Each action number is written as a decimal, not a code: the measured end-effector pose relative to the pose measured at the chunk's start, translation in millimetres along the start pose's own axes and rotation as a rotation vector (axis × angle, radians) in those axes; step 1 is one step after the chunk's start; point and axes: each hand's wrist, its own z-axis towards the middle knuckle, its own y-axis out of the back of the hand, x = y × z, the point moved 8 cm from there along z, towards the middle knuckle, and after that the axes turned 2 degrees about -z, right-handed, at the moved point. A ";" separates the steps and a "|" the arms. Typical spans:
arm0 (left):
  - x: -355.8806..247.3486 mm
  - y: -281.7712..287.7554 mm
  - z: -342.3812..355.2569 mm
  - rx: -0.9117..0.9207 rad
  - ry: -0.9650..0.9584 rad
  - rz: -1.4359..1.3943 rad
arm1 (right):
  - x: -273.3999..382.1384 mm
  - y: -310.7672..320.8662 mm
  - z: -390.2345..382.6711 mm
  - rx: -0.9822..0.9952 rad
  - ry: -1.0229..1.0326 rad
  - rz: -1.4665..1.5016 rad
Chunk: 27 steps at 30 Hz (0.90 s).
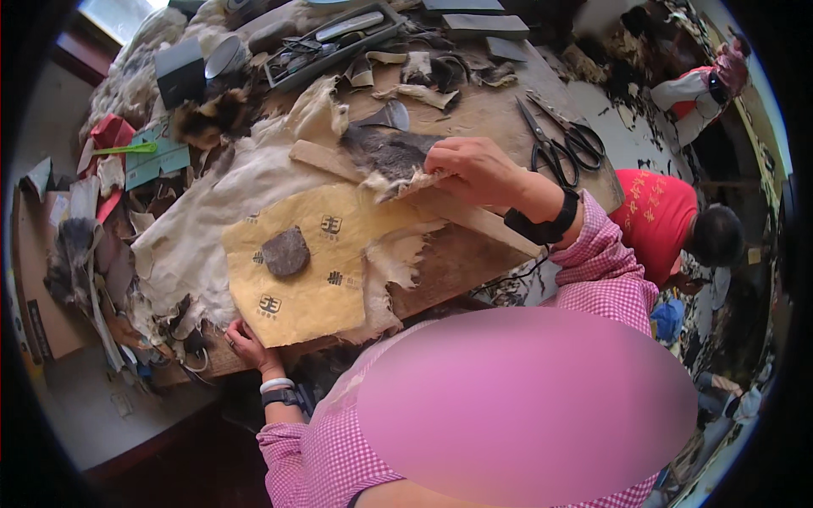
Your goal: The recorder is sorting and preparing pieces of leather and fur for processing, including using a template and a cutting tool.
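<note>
My right hand (470, 172) pinches the torn edge of a grey-brown fur piece (385, 154), fur side up at the middle of the table. By the table's near edge my left hand (248, 345) rests with fingers loosely extended, beside the lower left corner of a yellow paper pattern (318, 309). A dark flat stone (286, 252) sits on that paper. Under the paper spreads a large cream hide (199, 222) with ragged edges. A wooden stick (326, 161) lies partly beneath the fur piece, and a fan-shaped metal blade (388, 115) is just behind it.
Two black-handled scissors (559, 152) lie on the right of the table. A tray of tools (334, 44), fur scraps (432, 72) and grey blocks (485, 27) are at the back. Hides and a green card (158, 157) crowd the left. A person in red (656, 224) is at the right.
</note>
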 end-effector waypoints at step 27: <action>4.9 -0.9 -4.0 0.012 0.044 -0.013 | -144.6 26.1 73.2 -0.146 -0.346 -0.455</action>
